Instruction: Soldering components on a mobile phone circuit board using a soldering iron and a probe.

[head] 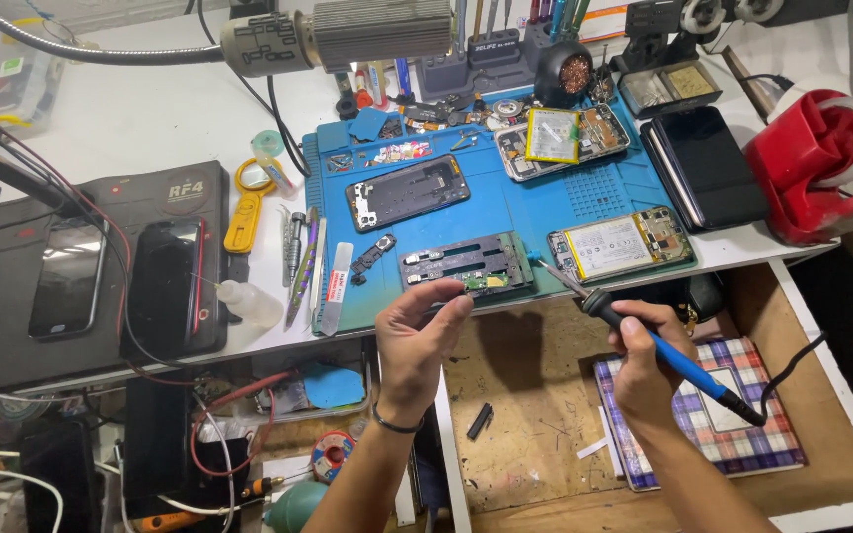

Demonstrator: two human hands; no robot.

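Note:
My right hand grips a blue-handled soldering iron like a pen, its metal tip pointing up-left over the front edge of the blue work mat. My left hand is loosely curled, thumb and fingers close together. It rests at the mat's front edge, touching a dark board-holder fixture that clamps a small green circuit board. An opened phone with a white battery lies just right of the iron's tip.
On the mat lie a black phone frame and another opened phone. Tweezers and pry tools sit at its left edge. A dark heating pad with phones is on the left, a red tape dispenser on the right, and a plaid cloth below.

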